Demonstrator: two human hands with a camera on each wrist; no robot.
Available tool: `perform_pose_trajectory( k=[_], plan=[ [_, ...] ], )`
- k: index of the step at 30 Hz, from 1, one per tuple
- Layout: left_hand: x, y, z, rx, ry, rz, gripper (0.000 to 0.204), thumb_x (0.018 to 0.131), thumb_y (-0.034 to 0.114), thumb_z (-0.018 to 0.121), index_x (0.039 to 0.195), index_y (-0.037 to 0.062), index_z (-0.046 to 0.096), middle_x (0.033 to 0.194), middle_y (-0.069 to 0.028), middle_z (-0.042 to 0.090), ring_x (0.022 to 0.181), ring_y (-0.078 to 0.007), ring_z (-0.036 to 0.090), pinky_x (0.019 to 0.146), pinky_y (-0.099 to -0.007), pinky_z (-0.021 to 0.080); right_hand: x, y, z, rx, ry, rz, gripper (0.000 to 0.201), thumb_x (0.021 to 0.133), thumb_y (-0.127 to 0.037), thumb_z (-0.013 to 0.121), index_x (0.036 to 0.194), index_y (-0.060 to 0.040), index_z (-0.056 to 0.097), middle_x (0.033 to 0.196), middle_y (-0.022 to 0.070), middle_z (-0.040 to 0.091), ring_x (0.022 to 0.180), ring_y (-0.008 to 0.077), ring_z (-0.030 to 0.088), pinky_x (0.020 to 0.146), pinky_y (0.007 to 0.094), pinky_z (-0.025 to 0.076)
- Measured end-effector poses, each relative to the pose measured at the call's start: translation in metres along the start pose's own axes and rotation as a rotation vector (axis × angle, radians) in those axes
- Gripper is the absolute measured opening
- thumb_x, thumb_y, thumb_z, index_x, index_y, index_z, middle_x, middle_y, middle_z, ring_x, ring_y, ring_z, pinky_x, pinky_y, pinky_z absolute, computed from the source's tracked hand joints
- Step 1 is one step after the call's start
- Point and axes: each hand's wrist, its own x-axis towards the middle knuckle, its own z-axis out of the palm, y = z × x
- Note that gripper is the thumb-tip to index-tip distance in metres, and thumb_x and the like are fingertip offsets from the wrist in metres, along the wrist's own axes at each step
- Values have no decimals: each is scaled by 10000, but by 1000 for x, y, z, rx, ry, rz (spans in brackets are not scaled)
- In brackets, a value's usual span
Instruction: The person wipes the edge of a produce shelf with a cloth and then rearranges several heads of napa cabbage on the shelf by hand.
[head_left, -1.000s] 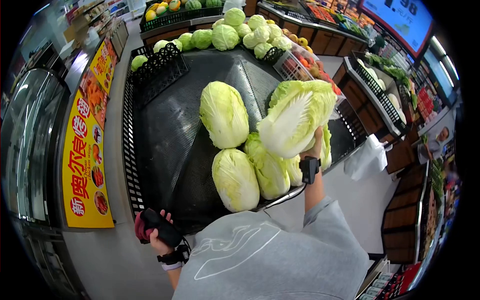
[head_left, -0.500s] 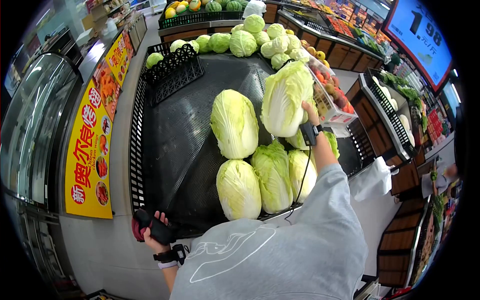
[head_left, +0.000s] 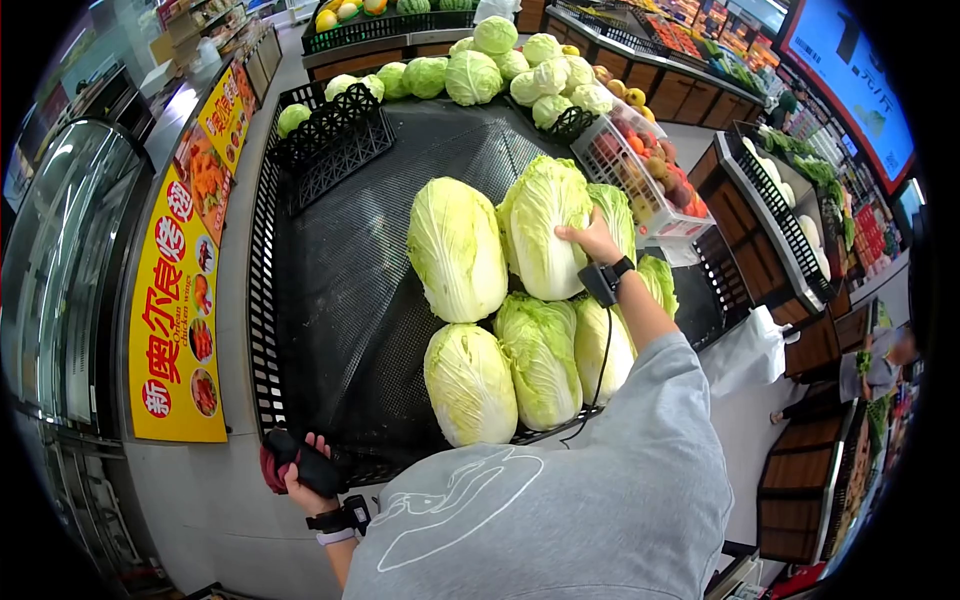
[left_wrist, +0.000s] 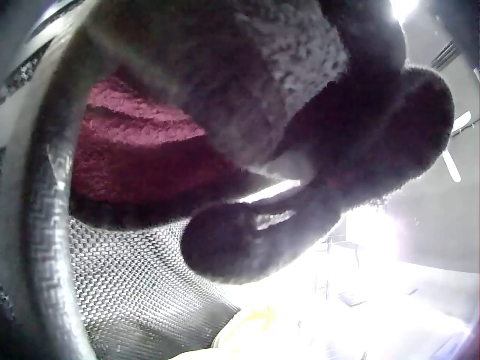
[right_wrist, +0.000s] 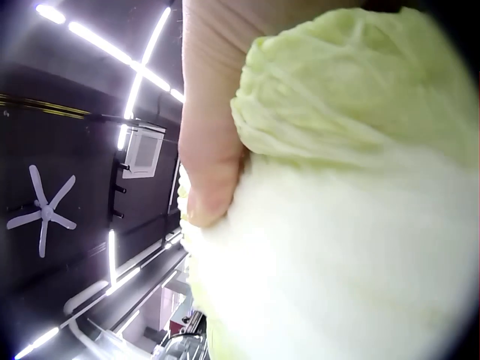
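Observation:
My right hand [head_left: 598, 244] grips a Chinese cabbage [head_left: 545, 225] in the back row, thumb on its upper face; in the right wrist view the thumb presses the pale cabbage [right_wrist: 337, 240]. Left of it lies another cabbage [head_left: 457, 250], and one more [head_left: 612, 215] is partly behind the hand. In front is a row with a cabbage [head_left: 470, 385] at the left, a leafier one [head_left: 538, 360] and a third [head_left: 603, 345]. My left hand [head_left: 312, 485] holds a black and dark red fuzzy item [head_left: 290, 462] at the bin's near left corner; that item [left_wrist: 142, 150] fills much of the left wrist view.
Round cabbages [head_left: 472, 78] line the black bin's [head_left: 340, 300] back edge. A black crate [head_left: 345, 160] stands at its back left, a clear basket of fruit [head_left: 640, 170] at the right. White plastic bags [head_left: 748, 350] hang off the right side. A person [head_left: 880, 365] stands far right.
The gripped cabbage was raised at the right, then moved left and down, and now lies beside the back left cabbage. My right hand still grips it. The left hand has hardly moved.

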Motion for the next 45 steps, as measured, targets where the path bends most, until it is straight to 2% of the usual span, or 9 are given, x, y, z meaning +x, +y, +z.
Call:
perform_pose_trajectory(
  k=[12, 20, 22, 26, 30, 37, 40, 44, 45],
  plan=[
    [-4, 0, 6, -5, 42, 37, 640, 817, 346, 443, 1325, -21, 315, 1265, -218, 467, 1158, -336, 471, 1000, -422, 352, 5, -30, 35, -465, 5, 351, 1075, 500, -444, 850, 1180, 164, 281, 1095, 264, 521, 951, 302, 576, 835, 332, 468],
    [-3, -1, 6, -53, 40, 73, 635, 836, 368, 439, 1317, -30, 320, 1243, -214, 485, 1150, -324, 479, 974, -419, 379, -5, -14, 36, -619, 0, 254, 922, 594, -453, 799, 1165, 145, 392, 1131, 253, 521, 985, 317, 570, 857, 340, 459],
    [-5, -3, 4, -46, 35, 96, 631, 837, 373, 444, 1304, -38, 335, 1228, -213, 497, 1144, -317, 483, 975, -419, 378, -5, 9, 39, -799, 239, -30, 997, 626, -460, 772, 1267, 148, 310, 1193, 282, 479, 1081, 330, 518, 905, 336, 425],
    [-4, 0, 4, -82, 80, 36, 601, 832, 361, 481, 1252, -57, 382, 1220, -204, 495, 1143, -316, 477, 977, -427, 377, -20, 4, 34, -565, 132, 26, 936, 728, -427, 691, 1335, 117, 230, 1292, 295, 389, 1191, 340, 428, 983, 353, 354],
    [-2, 2, 4, -120, 59, 15, 590, 833, 355, 484, 1242, -59, 390, 1210, -196, 500, 1145, -317, 474, 979, -430, 377, -27, 22, 32, -985, 43, -53, 812, 776, -338, 646, 1359, 45, 231, 1341, 318, 311, 1214, 413, 369, 1001, 375, 331],
    [-1, 4, 2, -55, 84, -14, 526, 866, 357, 481, 1217, -32, 438, 1170, -167, 536, 1106, -292, 506, 963, -396, 389, -50, 6, 28, -1050, -2, -113, 694, 811, -282, 625, 1354, -16, 284, 1378, 309, 249, 1251, 457, 298, 1019, 418, 308],
    [-3, 1, -12, 69, 122, 66, 488, 909, 359, 463, 1245, 5, 446, 1235, -124, 515, 1127, -251, 490, 995, -376, 345, -107, -41, 42, -959, 86, -465, 606, 808, -208, 632, 1320, -30, 359, 1354, 254, 347, 1239, 403, 358, 1010, 401, 331],
    [-27, 23, 28, 145, -9, 157, 402, 909, 263, 481, 1219, 8, 480, 1224, -119, 511, 1111, -235, 488, 973, -347, 344, -209, -115, 95, -417, -285, -378, 487, 768, -94, 668, 1222, -51, 498, 1216, 129, 545, 1138, 260, 512, 959, 345, 394],
    [-30, 28, 35, 514, -128, 209, 375, 901, 256, 492, 1184, 11, 514, 1204, -142, 520, 1108, -266, 488, 963, -357, 346, -225, -116, 115, -326, -403, -378, 482, 761, -127, 685, 1207, -54, 515, 1193, 112, 560, 1101, 254, 533, 940, 338, 406]
  ],
)
